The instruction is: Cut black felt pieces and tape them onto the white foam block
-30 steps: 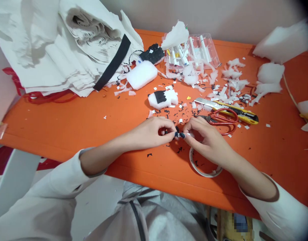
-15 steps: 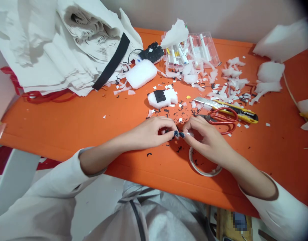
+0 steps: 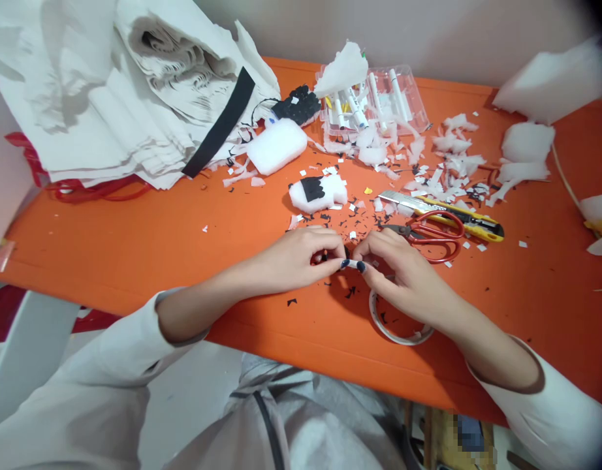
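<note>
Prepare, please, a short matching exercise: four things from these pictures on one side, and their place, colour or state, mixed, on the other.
1. Black strip
2. Scissors
3. Cutter knife
4. Small white piece

A. yellow-bodied, blade out
B. pinched between left hand and right hand
C. lying across the white stack
D. red-handled

Pairs: 1-C; 2-D; 3-A; 4-B

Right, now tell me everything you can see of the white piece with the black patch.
The white piece looks like soft foam, with a rounded left end and an uneven, notched right end. A flat black patch, straight on its left side and jagged on its right, covers part of the upper face. The piece lies on the orange table, its long side running left to right, with small scraps around it. It sits beyond the left hand, and neither hand touches it.
</note>
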A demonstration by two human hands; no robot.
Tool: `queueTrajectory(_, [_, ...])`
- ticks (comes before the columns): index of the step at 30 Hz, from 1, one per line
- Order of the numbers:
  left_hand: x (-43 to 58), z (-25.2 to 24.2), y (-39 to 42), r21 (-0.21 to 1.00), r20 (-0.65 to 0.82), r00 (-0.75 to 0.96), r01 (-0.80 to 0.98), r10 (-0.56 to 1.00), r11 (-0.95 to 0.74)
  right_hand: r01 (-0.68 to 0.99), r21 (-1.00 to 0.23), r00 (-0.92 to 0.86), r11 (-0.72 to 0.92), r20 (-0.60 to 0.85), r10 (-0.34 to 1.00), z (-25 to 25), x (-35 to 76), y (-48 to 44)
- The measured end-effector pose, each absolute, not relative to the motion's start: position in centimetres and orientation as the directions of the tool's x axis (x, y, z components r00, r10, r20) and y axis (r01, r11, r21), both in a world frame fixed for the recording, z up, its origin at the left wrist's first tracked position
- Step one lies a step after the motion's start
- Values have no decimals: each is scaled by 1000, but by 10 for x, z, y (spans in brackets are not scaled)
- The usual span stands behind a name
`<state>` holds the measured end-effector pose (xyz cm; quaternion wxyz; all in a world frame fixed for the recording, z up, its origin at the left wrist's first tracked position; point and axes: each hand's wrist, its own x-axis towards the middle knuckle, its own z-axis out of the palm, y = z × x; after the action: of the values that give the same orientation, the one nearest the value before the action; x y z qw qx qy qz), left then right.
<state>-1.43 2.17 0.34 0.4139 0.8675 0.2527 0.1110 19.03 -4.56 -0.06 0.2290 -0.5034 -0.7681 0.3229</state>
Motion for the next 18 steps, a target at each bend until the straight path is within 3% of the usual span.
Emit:
queueTrajectory(4, [-15,2,25,694,21,873,339,488,-635,648,-699,-390,303,37,920,-2,189,-45])
queueTrajectory(9, [-18,5,29,628,43,817,425,575,-652,679,-648,-353,346,126,927,-5,190,-45])
queueTrajectory(13, [-20,10,26,830,-132,761,435,635,-350,726,-559,-355,400,194,915,-6,191,-47])
queueTrajectory(18, [-14,7,20,902,-328,728,430,602,-28,837,-173,-421,519,401,814,-6,189,-49])
